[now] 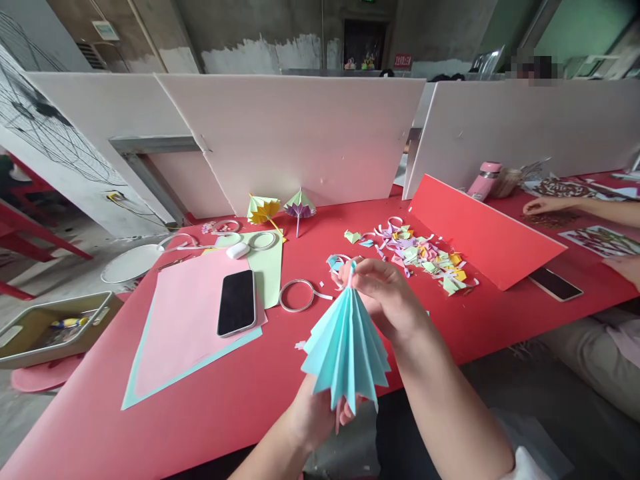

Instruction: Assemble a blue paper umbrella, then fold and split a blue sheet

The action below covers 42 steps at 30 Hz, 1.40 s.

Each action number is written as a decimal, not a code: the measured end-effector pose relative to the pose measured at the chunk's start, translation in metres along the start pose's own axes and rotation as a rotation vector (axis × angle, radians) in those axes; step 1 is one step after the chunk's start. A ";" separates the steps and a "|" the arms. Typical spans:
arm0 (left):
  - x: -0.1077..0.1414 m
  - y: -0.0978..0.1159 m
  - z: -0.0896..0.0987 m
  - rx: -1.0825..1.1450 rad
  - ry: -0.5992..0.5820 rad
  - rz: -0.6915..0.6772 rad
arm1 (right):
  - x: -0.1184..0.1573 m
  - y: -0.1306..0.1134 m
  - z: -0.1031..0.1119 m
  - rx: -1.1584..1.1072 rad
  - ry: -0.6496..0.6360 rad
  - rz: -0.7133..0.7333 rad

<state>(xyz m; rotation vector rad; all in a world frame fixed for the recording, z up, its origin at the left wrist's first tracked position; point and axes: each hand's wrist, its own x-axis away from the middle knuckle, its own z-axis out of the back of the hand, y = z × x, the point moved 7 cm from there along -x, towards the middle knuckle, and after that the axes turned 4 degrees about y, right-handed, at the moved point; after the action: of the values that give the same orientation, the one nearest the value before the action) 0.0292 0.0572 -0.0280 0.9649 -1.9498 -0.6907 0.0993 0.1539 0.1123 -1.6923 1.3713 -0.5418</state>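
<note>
Pinching blue umbrella [346, 350] by tip [353, 267], right hand [387, 288] should press lightly; left hand [315, 410] partly hidden, its fingers [346, 414] indeterminate.

Head-worn view, forward-down over table [105, 427]

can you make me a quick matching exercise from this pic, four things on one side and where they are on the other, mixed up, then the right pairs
Things
1. blue umbrella
2. bin
3. paper scraps
4. pink bottle

Places
A. scattered on the table, left of the red board
B. partly hidden behind the red board
C. off the table, beyond its left edge
D. held at its top by the right hand

Right pairs
1-D, 2-C, 3-A, 4-B
</note>
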 end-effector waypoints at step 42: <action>-0.008 0.039 0.010 0.229 -0.010 -0.006 | -0.038 0.053 0.077 0.099 0.327 -0.103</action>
<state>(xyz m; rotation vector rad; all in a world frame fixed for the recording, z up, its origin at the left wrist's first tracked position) 0.0094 0.0862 -0.0074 1.1061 -2.0672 -0.4826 0.1183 0.2156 0.0346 -1.6510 1.4617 -0.9643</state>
